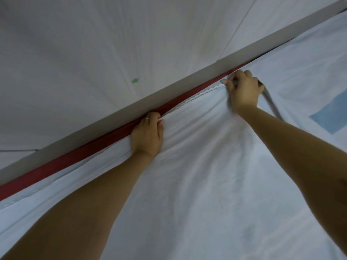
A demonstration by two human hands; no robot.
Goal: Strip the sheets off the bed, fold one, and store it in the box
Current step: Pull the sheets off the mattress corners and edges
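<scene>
**1. Sheet** (197, 175). White, spread over the bed. Its far hem lies along the red strip (75, 158), running lower left to upper right; that line is its long axis. The bulk of the cloth lies on my side of the strip.

**2. Left grip** (147, 134). Against the red strip, about midway along its visible run. My fingers are curled down over the hem with the thumb flat on top, so I have the sheet's edge here.

**3. Right grip** (244, 89). Further up along the strip, just on the bed side of it. It is bunched closed on the hem where the scalloped trim (202, 93) ends. A grey strap (272, 106) trails out from under it, away from the strip. Blur hides whether I hold that too.

**4. Relation.** Both grips hold the one hem, stretched between them parallel to the strip. The left is nearer my body. By my reckoning the pull goes away from the strip, square to the hem.

**5. Surroundings.** Grey ledge (112, 117) just beyond the strip. Blue patch (332, 113) well to the bed side. The box is not in view.
</scene>
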